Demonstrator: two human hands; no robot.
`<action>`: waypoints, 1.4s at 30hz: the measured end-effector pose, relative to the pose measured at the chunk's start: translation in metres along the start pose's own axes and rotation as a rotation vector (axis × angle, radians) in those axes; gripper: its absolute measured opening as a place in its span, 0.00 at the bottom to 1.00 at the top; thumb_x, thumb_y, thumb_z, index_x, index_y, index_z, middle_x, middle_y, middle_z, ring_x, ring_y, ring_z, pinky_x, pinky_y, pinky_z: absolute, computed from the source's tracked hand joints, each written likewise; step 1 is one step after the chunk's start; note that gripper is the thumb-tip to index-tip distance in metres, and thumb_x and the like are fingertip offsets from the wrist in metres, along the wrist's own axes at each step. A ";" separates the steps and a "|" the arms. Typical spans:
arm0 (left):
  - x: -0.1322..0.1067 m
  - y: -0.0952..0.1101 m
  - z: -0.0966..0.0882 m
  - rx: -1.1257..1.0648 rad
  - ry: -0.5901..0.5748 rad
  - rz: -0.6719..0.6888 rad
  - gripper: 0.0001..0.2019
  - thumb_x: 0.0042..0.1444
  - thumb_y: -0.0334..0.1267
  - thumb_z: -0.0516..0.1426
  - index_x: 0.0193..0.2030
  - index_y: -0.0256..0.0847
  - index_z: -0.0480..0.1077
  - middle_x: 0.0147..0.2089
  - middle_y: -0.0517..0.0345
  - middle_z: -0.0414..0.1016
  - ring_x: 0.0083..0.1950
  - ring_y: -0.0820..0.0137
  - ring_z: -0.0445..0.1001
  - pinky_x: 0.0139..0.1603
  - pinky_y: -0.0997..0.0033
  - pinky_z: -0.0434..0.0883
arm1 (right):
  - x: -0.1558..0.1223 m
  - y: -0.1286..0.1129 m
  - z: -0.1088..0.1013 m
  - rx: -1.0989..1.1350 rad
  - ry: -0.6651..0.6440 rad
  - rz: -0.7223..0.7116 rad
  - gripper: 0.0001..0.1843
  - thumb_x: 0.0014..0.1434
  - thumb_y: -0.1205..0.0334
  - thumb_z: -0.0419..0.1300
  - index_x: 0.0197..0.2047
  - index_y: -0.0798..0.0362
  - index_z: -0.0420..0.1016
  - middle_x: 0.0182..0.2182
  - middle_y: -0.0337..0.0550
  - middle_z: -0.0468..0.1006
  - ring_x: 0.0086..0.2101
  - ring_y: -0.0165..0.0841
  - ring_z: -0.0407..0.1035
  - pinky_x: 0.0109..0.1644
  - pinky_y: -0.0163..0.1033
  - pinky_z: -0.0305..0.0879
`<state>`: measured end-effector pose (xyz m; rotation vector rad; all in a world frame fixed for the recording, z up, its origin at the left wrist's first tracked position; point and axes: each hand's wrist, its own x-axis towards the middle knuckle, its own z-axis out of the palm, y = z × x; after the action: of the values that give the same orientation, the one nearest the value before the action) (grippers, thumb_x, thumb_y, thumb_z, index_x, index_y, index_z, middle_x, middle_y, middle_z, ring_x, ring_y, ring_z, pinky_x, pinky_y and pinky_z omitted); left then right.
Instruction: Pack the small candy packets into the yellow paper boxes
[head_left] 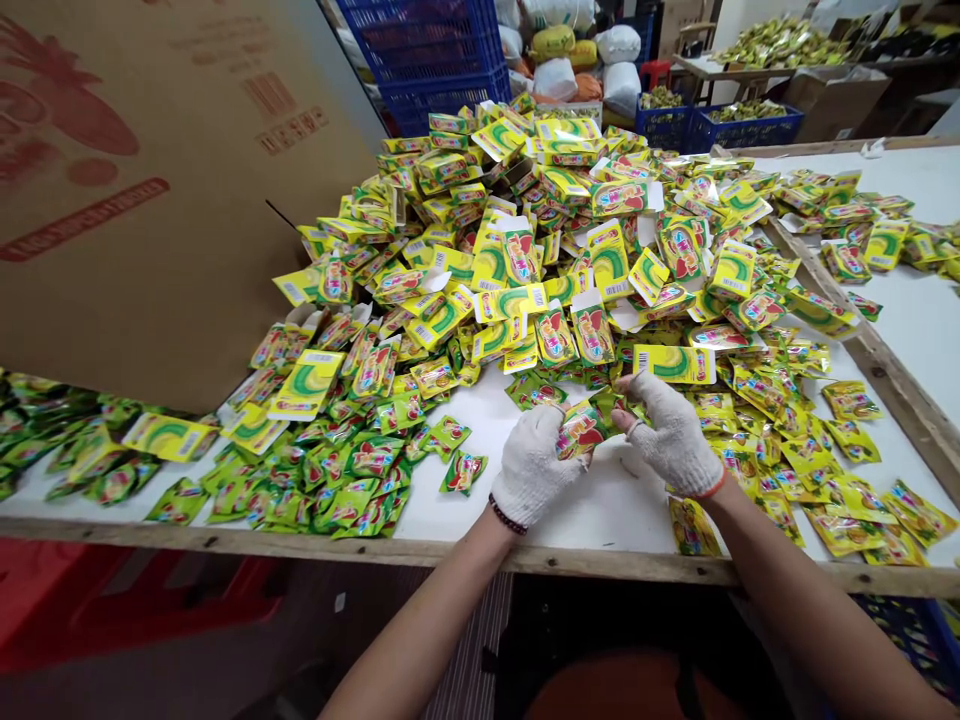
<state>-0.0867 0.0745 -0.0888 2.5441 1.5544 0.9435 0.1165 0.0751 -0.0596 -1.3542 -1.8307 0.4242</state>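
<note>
My left hand (pixel 534 462), in a white knit glove, is closed around a small yellow, green and red candy box (pixel 580 430) with a fruit picture, held just above the white table. To the right of that box is my right hand (pixel 671 432), also gloved, with its thumb and forefinger apart near the box's end. Green candy packets (pixel 360 455) lie in a heap to the left of my hands. Yellow candy packets (pixel 750 460) are spread on the right. Beyond both hands rises a large pile of candy boxes (pixel 517 250), several with raised flaps.
A big cardboard carton (pixel 150 210) leans over the table's left side. Wooden strips edge the front (pixel 637 566) and divide the right side (pixel 877 350). Blue crates (pixel 435 50) and white sacks (pixel 619 85) stand behind. A red stool (pixel 135 590) is below left.
</note>
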 end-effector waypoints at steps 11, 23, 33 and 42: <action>-0.005 -0.004 0.002 0.079 -0.070 0.086 0.26 0.51 0.43 0.62 0.55 0.35 0.67 0.47 0.41 0.76 0.46 0.53 0.75 0.46 0.54 0.74 | 0.001 -0.002 0.003 0.214 -0.191 0.248 0.14 0.59 0.56 0.59 0.43 0.51 0.83 0.35 0.43 0.82 0.34 0.36 0.75 0.41 0.40 0.72; -0.006 -0.007 -0.002 -0.073 -0.156 0.104 0.24 0.52 0.44 0.60 0.54 0.36 0.69 0.46 0.44 0.76 0.47 0.55 0.75 0.48 0.56 0.74 | 0.001 -0.016 -0.016 0.735 -0.859 0.509 0.25 0.59 0.43 0.59 0.48 0.57 0.74 0.16 0.35 0.73 0.15 0.28 0.68 0.17 0.28 0.59; -0.005 0.011 -0.039 -0.224 -0.395 0.120 0.32 0.50 0.58 0.64 0.55 0.38 0.71 0.50 0.44 0.75 0.51 0.55 0.74 0.53 0.55 0.72 | 0.007 0.000 -0.034 0.598 -0.842 0.564 0.29 0.56 0.35 0.59 0.28 0.56 0.72 0.16 0.38 0.73 0.12 0.23 0.59 0.14 0.29 0.50; -0.011 -0.070 -0.087 0.245 -0.432 -0.496 0.10 0.62 0.36 0.51 0.39 0.40 0.74 0.41 0.49 0.77 0.45 0.62 0.75 0.46 0.65 0.70 | 0.002 -0.015 -0.016 0.235 -0.830 0.490 0.11 0.53 0.54 0.63 0.35 0.53 0.75 0.17 0.31 0.66 0.15 0.25 0.58 0.18 0.32 0.53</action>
<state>-0.1898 0.0762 -0.0443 2.1080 2.0817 0.1479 0.1183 0.0681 -0.0390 -1.5781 -1.9430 1.5993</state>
